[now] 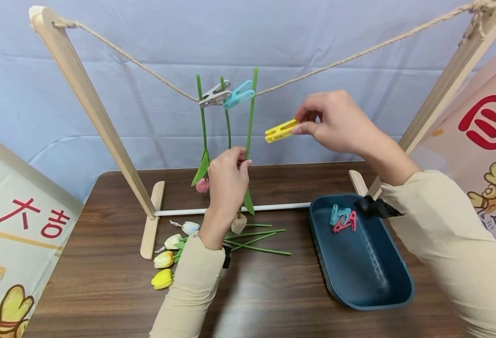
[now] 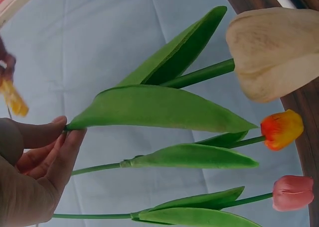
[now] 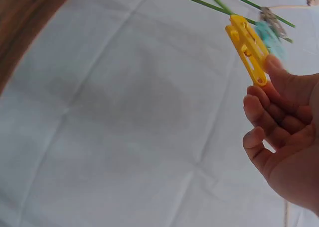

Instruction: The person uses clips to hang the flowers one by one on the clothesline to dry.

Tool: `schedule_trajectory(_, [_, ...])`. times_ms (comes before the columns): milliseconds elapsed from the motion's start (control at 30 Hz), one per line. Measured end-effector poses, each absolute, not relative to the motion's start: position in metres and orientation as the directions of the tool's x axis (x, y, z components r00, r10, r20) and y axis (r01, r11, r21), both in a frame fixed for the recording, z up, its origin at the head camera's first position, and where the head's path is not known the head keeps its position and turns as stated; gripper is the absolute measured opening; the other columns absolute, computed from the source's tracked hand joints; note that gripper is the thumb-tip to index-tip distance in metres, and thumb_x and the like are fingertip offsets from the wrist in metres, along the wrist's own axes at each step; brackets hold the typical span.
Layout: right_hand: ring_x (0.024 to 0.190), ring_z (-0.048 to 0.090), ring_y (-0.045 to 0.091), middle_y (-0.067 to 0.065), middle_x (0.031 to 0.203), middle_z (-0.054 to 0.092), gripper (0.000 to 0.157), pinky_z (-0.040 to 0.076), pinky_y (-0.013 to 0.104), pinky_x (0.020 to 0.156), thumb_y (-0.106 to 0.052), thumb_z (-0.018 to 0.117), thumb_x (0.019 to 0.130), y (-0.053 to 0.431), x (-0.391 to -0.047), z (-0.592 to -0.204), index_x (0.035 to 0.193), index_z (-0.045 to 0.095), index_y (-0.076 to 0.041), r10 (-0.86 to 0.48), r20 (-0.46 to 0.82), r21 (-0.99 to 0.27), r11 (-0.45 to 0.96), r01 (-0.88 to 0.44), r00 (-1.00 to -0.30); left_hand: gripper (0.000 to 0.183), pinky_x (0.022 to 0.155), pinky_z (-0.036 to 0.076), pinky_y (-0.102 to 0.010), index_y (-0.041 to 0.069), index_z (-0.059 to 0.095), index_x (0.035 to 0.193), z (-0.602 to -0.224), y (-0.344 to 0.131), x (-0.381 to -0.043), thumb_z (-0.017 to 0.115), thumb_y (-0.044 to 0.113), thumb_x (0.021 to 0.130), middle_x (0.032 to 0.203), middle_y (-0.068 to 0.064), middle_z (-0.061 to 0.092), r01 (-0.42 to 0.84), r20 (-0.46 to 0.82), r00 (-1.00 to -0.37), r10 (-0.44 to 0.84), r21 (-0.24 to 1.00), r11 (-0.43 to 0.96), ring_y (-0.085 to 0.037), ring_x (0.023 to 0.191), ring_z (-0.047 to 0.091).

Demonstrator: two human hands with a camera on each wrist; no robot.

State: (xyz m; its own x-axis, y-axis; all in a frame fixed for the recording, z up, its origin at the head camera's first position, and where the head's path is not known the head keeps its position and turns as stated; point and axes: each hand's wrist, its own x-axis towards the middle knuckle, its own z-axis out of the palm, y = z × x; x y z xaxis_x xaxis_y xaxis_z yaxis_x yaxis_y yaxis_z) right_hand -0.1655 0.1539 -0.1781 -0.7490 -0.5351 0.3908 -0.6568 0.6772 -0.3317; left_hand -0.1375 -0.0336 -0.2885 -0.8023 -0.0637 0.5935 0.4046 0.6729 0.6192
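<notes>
My left hand pinches the green stem of a beige artificial tulip, hanging head down, between thumb and fingers near its leaves. The stem's upper end stands at the rope, beside a light blue clothespin. To the left, a grey clothespin also sits on the rope. A pink tulip and an orange-yellow tulip hang head down there by their stems. My right hand pinches a yellow clothespin by one end, right of the beige tulip's stem and below the rope.
Several tulips lie on the brown table, stems pointing right. A dark blue basin at the right holds blue and red clothespins. Wooden posts carry the rope, with a white rod low between them.
</notes>
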Motion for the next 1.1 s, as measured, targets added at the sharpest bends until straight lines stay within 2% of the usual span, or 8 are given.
schedule_trajectory(300, [0.065, 0.054, 0.019, 0.015, 0.078, 0.063, 0.011, 0.036, 0.016, 0.056, -0.005, 0.065, 0.083, 0.135, -0.169, -0.149, 0.085, 0.066, 0.006, -0.467, 0.488, -0.298, 0.705, -0.643, -0.738, 0.012, 0.067, 0.049, -0.033, -0.004, 0.067, 0.091, -0.291, -0.037, -0.14, 0.068, 0.001, 0.08, 0.081, -0.012, 0.066, 0.418, 0.609, -0.791, -0.06, 0.609, 0.674, -0.022, 0.072, 0.063])
schedule_trajectory(467, [0.068, 0.057, 0.024, 0.018, 0.08, 0.064, 0.015, 0.038, 0.023, 0.06, -0.007, 0.063, 0.085, 0.128, -0.174, -0.137, 0.086, 0.066, 0.007, -0.426, 0.527, -0.243, 0.753, -0.611, -0.735, 0.012, 0.066, 0.049, -0.034, -0.004, 0.067, 0.09, -0.291, -0.037, -0.139, 0.068, 0.001, 0.08, 0.081, -0.012, 0.066, 0.418, 0.605, -0.794, -0.057, 0.611, 0.672, -0.022, 0.072, 0.063])
schedule_trajectory(633, [0.072, 0.056, 0.028, 0.02, 0.082, 0.064, 0.015, 0.039, 0.033, 0.063, -0.006, 0.061, 0.086, 0.122, -0.181, -0.13, 0.085, 0.066, 0.007, -0.43, 0.472, -0.202, 0.797, -0.569, -0.77, 0.011, 0.067, 0.049, -0.034, -0.004, 0.066, 0.09, -0.291, -0.037, -0.14, 0.068, 0.001, 0.08, 0.08, -0.012, 0.066, 0.414, 0.604, -0.795, -0.059, 0.611, 0.674, -0.022, 0.072, 0.063])
schedule_trajectory(800, [0.07, 0.053, 0.025, 0.018, 0.081, 0.064, 0.014, 0.037, 0.032, 0.059, -0.006, 0.06, 0.086, 0.115, -0.182, -0.129, 0.082, 0.066, 0.006, -0.436, 0.378, -0.219, 0.815, -0.537, -0.816, 0.012, 0.066, 0.049, -0.033, -0.003, 0.067, 0.091, -0.291, -0.04, -0.142, 0.068, 0.001, 0.08, 0.08, -0.012, 0.066, 0.422, 0.606, -0.793, -0.056, 0.613, 0.668, -0.023, 0.072, 0.063])
schedule_trajectory(1100, [0.068, 0.051, 0.023, 0.017, 0.08, 0.064, 0.015, 0.037, 0.031, 0.056, -0.007, 0.061, 0.086, 0.111, -0.178, -0.131, 0.08, 0.067, 0.005, -0.45, 0.323, -0.237, 0.813, -0.531, -0.833, 0.01, 0.066, 0.05, -0.034, -0.003, 0.068, 0.087, -0.289, -0.038, -0.141, 0.068, -0.004, 0.078, 0.08, -0.012, 0.066, 0.437, 0.613, -0.789, -0.039, 0.605, 0.666, -0.022, 0.072, 0.063])
